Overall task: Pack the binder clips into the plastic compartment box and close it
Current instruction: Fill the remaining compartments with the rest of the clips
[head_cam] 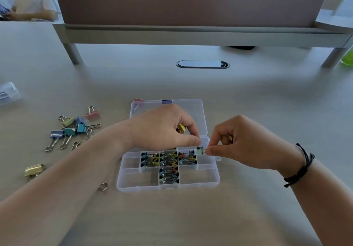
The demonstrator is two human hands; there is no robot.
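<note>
A clear plastic compartment box (198, 183) lies open in front of me, its lid (198, 110) folded back flat. Small coloured binder clips (169, 159) fill several middle compartments. My right hand (246, 146) pinches a small green clip (200, 151) over the upper right compartment and keeps another yellow clip in its palm. My left hand (164, 129) hovers over the box's back edge, fingers curled around a yellow clip (181, 128). Larger loose clips (73, 128) lie in a pile to the left.
A gold clip (34, 169) lies near my left forearm and a wire handle (102, 186) sits by the box's left corner. A clear case (8, 93) is at the far left. A monitor riser (200, 35) spans the back, with a green bottle (347, 56) at right.
</note>
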